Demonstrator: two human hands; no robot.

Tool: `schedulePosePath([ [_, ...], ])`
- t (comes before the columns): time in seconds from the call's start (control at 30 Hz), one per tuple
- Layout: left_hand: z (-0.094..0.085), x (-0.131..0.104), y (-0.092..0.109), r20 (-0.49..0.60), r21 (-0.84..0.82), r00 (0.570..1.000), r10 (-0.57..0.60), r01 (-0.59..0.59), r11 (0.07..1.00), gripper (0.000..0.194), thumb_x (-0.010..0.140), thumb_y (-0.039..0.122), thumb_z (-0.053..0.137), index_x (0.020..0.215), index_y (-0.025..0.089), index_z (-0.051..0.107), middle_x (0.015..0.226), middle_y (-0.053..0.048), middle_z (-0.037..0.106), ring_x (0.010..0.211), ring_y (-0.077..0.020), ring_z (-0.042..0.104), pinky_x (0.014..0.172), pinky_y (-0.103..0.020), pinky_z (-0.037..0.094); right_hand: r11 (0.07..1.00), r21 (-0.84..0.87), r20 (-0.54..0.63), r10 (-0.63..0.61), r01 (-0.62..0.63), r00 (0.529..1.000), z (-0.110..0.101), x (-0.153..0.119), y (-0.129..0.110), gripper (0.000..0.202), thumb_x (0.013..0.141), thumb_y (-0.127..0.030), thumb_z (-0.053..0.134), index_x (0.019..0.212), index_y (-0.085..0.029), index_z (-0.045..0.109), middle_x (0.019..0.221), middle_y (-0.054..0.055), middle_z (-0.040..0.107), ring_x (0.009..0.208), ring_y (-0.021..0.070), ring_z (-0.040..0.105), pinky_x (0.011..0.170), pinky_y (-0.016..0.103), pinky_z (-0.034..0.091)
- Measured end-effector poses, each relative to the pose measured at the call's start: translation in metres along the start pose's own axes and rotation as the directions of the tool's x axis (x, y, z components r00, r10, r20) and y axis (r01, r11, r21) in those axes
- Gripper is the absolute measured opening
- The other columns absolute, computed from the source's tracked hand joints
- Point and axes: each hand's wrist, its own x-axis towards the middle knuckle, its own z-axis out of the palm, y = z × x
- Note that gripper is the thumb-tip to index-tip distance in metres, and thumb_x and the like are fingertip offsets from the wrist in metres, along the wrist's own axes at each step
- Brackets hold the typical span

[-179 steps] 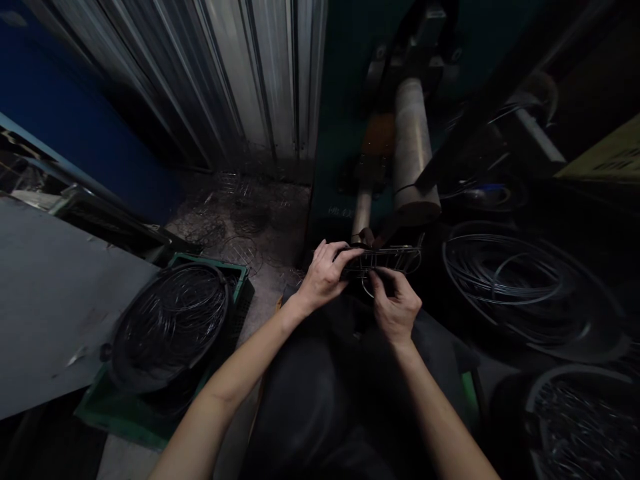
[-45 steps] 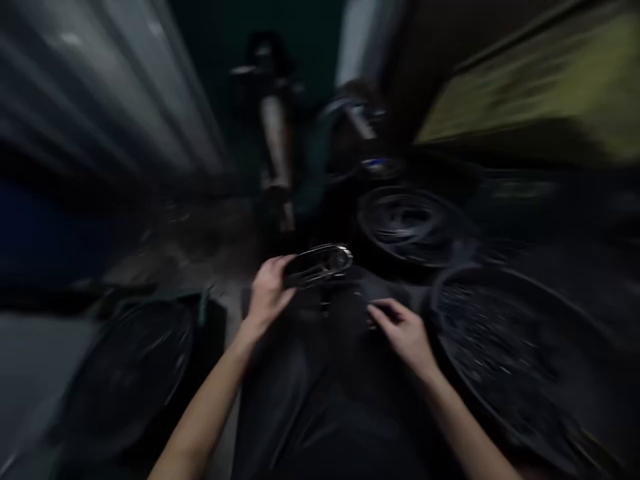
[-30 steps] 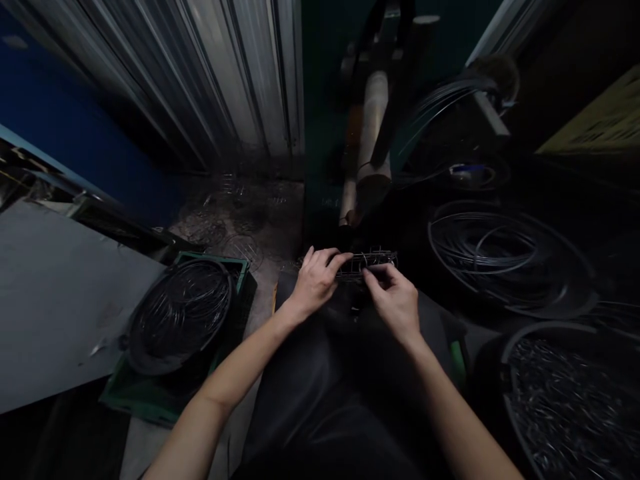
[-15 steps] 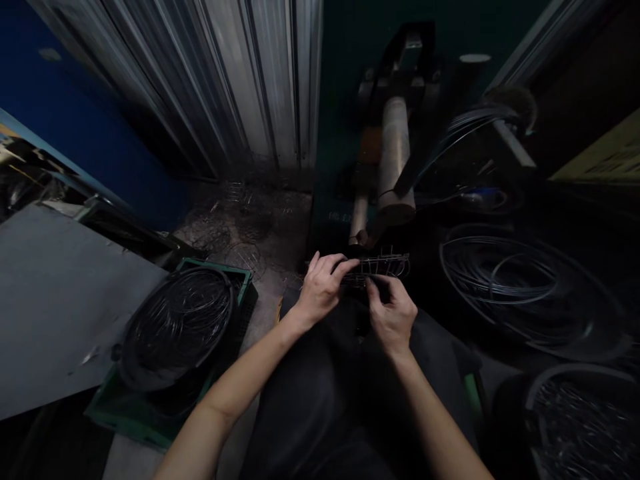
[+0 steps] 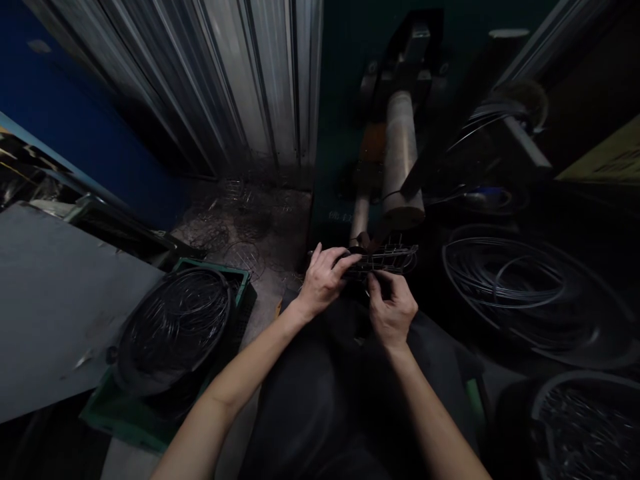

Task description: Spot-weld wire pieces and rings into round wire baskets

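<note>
A small dark wire basket-like frame point(image 5: 395, 256) lies across the space in front of me, just under the machine's lower arm point(image 5: 360, 217). My left hand point(image 5: 324, 280) grips its left end, thumb and fingers closed over the wires. My right hand point(image 5: 394, 307) is pinched at the near edge of the frame; whether it holds a wire of the frame or a separate small piece is too dark to tell. Above the frame hangs the machine's thick upper cylinder point(image 5: 401, 157), its tip close to the far side of the wires.
At the left, a round black tub of wire pieces point(image 5: 175, 320) sits on a green crate point(image 5: 125, 413). To the right are a basin with coiled wire point(image 5: 505, 273) and a bucket of small metal parts point(image 5: 590, 427). Wire scraps point(image 5: 240, 257) litter the floor by the corrugated wall point(image 5: 220, 80).
The wire frame has shifted slightly away from me, up to the tip of the machine's lower arm. Both hands keep nearly the same grip. The view has tilted a little.
</note>
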Motion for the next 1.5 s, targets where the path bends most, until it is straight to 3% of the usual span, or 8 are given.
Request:
schedulePosePath([
  [0.23,0.003,0.006,-0.005,0.04,-0.007,0.999,-0.018,0.018,1.0,0.044,0.082,0.014,0.053,0.125,0.022,0.049,0.119,-0.008,0.056,0.114,-0.0197,0.053,0.11,-0.051,0.031,0.999,-0.008,-0.012,-0.035,0.034,0.999,0.006,0.005,0.004,0.018,0.089,-0.032,0.054,0.086,-0.016,0.062,0.078,0.004,0.063,0.071,0.0136,0.06,0.069,0.026,0.048],
  [0.77,0.007,0.006,-0.012,-0.027,0.075,0.996,0.08,-0.078,0.994,0.043,0.083,0.015,0.053,0.125,0.021,0.051,0.118,-0.009,0.056,0.113,-0.0211,0.054,0.109,-0.051,0.032,0.985,-0.077,0.044,-0.149,0.152,0.988,0.012,0.001,0.017,0.023,0.095,-0.034,0.041,0.093,-0.017,0.056,0.082,0.006,0.064,0.075,0.0148,0.061,0.07,0.026,0.048],
  [1.0,0.008,0.007,-0.014,-0.053,0.089,0.994,0.096,-0.091,0.992,0.045,0.081,0.012,0.056,0.124,0.023,0.048,0.117,-0.006,0.057,0.111,-0.0191,0.055,0.109,-0.05,0.032,0.995,-0.042,0.052,-0.089,0.091,0.995,0.015,0.0,0.018,0.023,0.094,-0.035,0.041,0.092,-0.017,0.056,0.081,0.005,0.063,0.073,0.0145,0.06,0.069,0.028,0.049],
  [1.17,0.007,0.008,-0.016,-0.088,0.006,0.986,0.143,-0.143,0.99,0.051,0.08,0.014,0.06,0.126,0.024,0.041,0.119,-0.006,0.056,0.113,-0.0191,0.054,0.112,-0.051,0.028,0.998,0.031,0.046,-0.059,0.057,0.997,0.017,0.001,0.008,0.023,0.094,-0.035,0.04,0.095,-0.018,0.057,0.085,0.006,0.064,0.077,0.016,0.062,0.071,0.03,0.052],
  [1.27,0.014,-0.001,-0.027,-0.138,-0.088,0.983,0.12,-0.133,0.987,0.062,0.077,0.017,0.064,0.13,0.026,0.031,0.135,-0.01,0.045,0.13,-0.0234,0.041,0.114,-0.055,0.018,0.999,-0.036,0.009,-0.024,0.024,1.0,-0.018,-0.005,0.008,0.025,0.091,-0.039,0.047,0.103,-0.02,0.057,0.093,0.007,0.065,0.082,0.0181,0.063,0.073,0.033,0.052],
  [1.37,0.028,-0.015,-0.047,-0.186,-0.17,0.982,-0.044,0.012,0.985,0.079,0.072,0.027,0.071,0.135,0.023,0.024,0.141,-0.016,0.034,0.135,-0.0281,0.033,0.112,-0.055,0.023,0.958,-0.256,-0.037,0.123,-0.128,0.992,-0.098,-0.028,0.036,0.031,0.085,-0.046,0.054,0.104,-0.023,0.06,0.096,0.011,0.066,0.084,0.0221,0.064,0.075,0.037,0.051],
  [1.43,0.036,-0.021,-0.061,-0.195,-0.214,0.974,-0.115,0.072,0.974,0.077,0.071,0.029,0.072,0.134,0.021,0.027,0.136,-0.015,0.038,0.131,-0.0271,0.037,0.108,-0.049,0.033,0.832,-0.441,-0.175,0.288,-0.336,0.942,-0.162,-0.049,0.072,0.04,0.081,-0.057,0.051,0.097,-0.023,0.064,0.096,0.019,0.065,0.09,0.0276,0.064,0.077,0.042,0.047],
  [1.5,0.04,-0.025,-0.072,-0.198,-0.242,0.973,-0.115,0.066,0.968,0.068,0.071,0.024,0.07,0.129,0.021,0.034,0.128,-0.013,0.044,0.124,-0.0247,0.043,0.104,-0.044,0.039,0.603,-0.564,-0.318,0.472,-0.564,0.822,-0.22,-0.071,0.114,0.054,0.077,-0.068,0.038,0.088,-0.023,0.066,0.09,0.028,0.063,0.094,0.0344,0.062,0.072,0.048,0.042],
])
